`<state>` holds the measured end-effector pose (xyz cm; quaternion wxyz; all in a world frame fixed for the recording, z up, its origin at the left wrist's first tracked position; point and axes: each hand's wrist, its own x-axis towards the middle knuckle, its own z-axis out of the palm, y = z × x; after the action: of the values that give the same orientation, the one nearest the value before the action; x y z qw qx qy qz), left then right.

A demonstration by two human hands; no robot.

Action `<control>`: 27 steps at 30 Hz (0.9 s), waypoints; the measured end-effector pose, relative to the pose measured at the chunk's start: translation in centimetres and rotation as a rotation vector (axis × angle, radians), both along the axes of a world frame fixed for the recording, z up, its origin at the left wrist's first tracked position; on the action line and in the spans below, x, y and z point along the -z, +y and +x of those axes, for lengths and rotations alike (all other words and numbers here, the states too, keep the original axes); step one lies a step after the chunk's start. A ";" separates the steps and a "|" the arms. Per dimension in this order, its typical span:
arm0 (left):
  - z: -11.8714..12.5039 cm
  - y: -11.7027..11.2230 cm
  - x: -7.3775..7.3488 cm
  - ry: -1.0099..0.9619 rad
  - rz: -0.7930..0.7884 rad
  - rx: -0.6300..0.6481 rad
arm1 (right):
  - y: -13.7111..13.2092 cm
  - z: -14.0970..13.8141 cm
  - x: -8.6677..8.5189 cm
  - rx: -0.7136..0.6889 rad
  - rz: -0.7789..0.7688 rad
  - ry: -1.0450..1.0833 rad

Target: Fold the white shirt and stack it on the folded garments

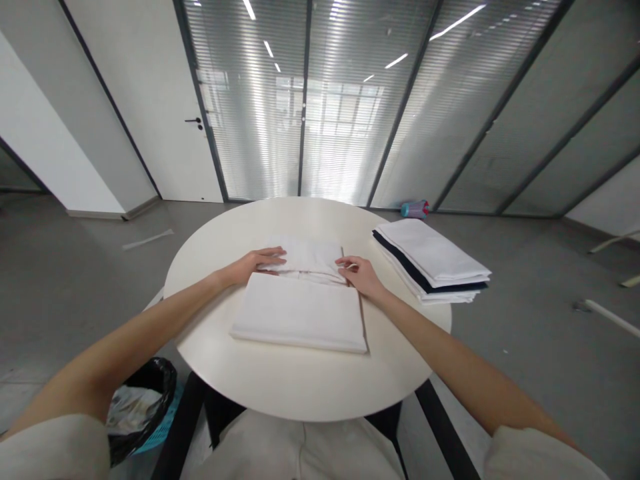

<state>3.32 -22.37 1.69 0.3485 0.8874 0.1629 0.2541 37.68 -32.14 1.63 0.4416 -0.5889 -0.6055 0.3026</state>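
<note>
A white folded cloth (300, 310) lies on the round table in front of me, its wide near panel flat and smooth. Beyond that panel, a narrower far section (315, 255) of the same white fabric shows creased layers. My left hand (261, 261) rests on the far section's left side, fingers stretched out over the fabric, the thumb low by the fold. At the right side, my right hand (359, 272) has its thumb and fingers bent together at the cloth's edge. How much fabric sits between those fingertips is partly hidden.
A stack of folded white and dark cloths (433, 257) sits at the right of the white round table (300, 387). On the floor are a lined blue waste basket (165, 427) at lower left and a small blue-and-red item (415, 209) by the glass wall.
</note>
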 end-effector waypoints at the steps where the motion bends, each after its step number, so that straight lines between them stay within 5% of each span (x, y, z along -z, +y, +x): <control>1: 0.0 0.1 0.1 0.003 0.016 0.001 | -0.1 0.0 0.2 -0.004 0.013 -0.002; 9: 0.1 0.3 0.7 0.010 0.084 -0.025 | -0.4 0.2 0.9 0.061 0.061 0.013; 17: 0.1 0.4 -0.4 0.118 0.264 -0.033 | 0.5 -0.3 1.1 0.155 0.059 -0.170; 27: -0.6 -0.8 -0.3 0.195 0.241 -0.032 | -0.4 -0.1 0.2 0.083 0.063 -0.141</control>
<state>2.74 -23.20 1.96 0.2183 0.9405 0.1782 0.1900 37.60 -32.55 1.42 0.4283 -0.6191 -0.6194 0.2227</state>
